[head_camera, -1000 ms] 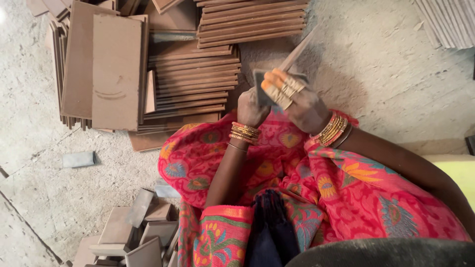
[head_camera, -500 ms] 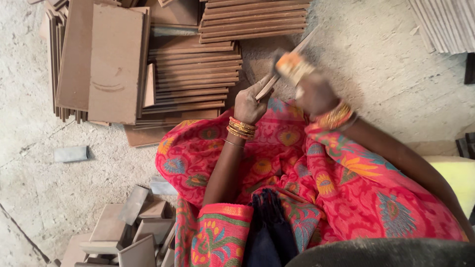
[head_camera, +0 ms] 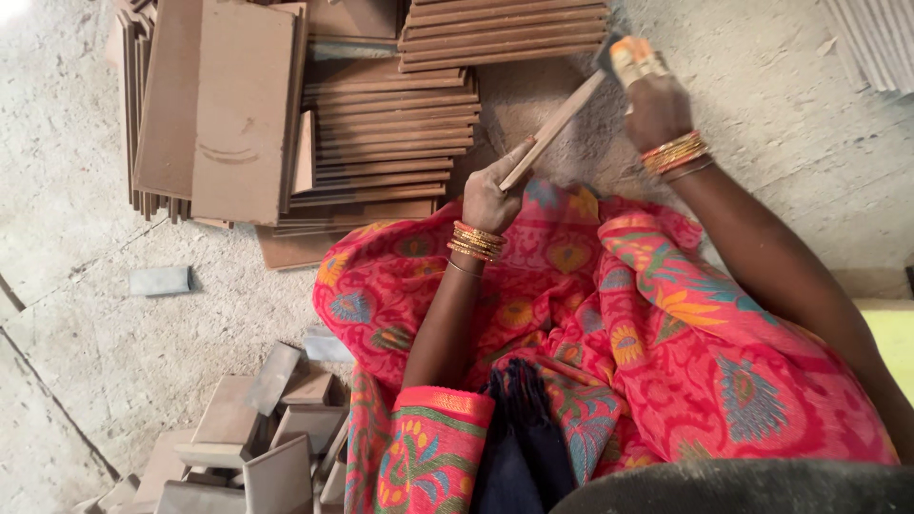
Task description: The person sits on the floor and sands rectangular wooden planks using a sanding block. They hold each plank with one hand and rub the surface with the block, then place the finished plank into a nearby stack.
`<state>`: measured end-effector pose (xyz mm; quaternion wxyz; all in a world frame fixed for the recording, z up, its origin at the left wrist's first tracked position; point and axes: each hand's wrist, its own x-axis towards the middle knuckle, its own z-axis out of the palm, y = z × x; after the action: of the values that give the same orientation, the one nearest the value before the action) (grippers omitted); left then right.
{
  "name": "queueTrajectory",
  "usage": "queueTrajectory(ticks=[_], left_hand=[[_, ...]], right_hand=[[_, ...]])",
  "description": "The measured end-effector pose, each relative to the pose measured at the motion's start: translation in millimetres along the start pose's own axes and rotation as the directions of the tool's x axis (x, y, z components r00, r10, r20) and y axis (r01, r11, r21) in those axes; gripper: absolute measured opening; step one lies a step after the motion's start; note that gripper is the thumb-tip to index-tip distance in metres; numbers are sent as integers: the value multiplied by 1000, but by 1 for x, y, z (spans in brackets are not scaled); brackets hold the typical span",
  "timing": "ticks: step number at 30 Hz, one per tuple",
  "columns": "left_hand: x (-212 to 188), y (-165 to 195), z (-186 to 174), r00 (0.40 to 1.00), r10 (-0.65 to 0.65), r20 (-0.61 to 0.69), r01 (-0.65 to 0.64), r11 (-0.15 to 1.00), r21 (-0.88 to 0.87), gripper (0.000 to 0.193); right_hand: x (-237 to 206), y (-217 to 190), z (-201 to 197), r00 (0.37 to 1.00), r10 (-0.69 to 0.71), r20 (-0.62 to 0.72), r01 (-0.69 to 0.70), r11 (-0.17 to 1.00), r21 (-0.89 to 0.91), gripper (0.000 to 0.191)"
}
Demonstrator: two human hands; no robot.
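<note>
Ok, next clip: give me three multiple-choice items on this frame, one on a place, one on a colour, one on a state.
1. Where are the stacked brown boards?
A. ahead of the lap, on the floor
B. on a shelf
C. in a crate

2. The garment is mostly:
A. white
B. red-pink
C. black

3. The thin brown slat is:
A. lying flat alone
B. held by both hands
C. snapped in two

A: stacks lie on the dusty floor.
B: floral red-pink cloth.
B: left hand and right hand grip its ends.

Dusty grey concrete floor (head_camera: 781, 162), daylit
</note>
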<state>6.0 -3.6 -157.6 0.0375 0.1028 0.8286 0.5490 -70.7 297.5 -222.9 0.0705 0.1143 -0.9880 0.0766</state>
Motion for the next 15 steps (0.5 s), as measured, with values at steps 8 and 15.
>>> queueTrajectory(ticks=[8, 15], left_hand=[[6, -4, 10, 996, -7, -90, 6, 1000, -11, 42], [-1, -3, 10, 998, -32, -56, 33, 999, 10, 31]], right_hand=[[-44, -93, -73, 956, -255, -143, 292, 866, 407, 39], [-27, -150, -146, 925, -330, -188, 380, 817, 434, 42]])
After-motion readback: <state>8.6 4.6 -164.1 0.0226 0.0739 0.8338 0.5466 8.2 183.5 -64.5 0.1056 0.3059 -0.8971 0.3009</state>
